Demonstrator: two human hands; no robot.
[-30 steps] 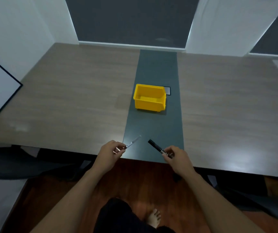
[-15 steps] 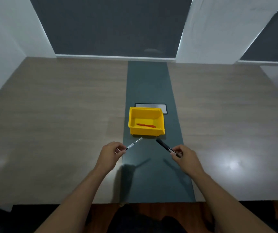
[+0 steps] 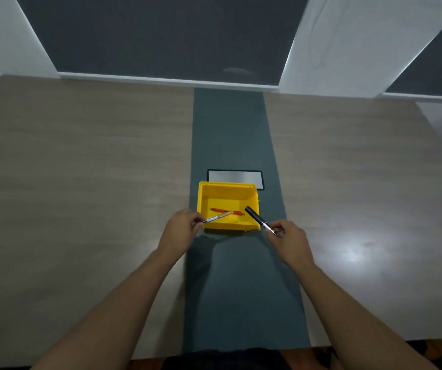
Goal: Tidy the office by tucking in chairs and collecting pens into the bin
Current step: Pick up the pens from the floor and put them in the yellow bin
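yellow bin (image 3: 227, 192) open-topped, table (image 3: 81, 169) around bare

A wood-grain table (image 3: 81, 182) with a dark green centre strip (image 3: 230, 129); a white, black-rimmed rectangular panel (image 3: 237, 177) set into it; dark blinds (image 3: 161, 36) behind.

Bin (image 3: 227, 194) just beyond both hands: bright yellow all over, inside and out. Pen lying in it (image 3: 227, 211): red-orange. Pen in left hand (image 3: 181, 228): clear/pale barrel w/ dark grip end (image 3: 218, 217). Pen in right hand (image 3: 289, 237): black, w/ silvery bit near the fingers (image 3: 257, 218). Worktop (image 3: 81, 169): grey-brown wood grain, streaks running sideways; dark teal-grey strip (image 3: 234, 289) down the middle, under and btwn the hands. Plate (image 3: 237, 177) just past the bin: white-grey w/ black border. Far wall: dark grey panels (image 3: 161, 36) alternating w/ white ones (image 3: 348, 44).
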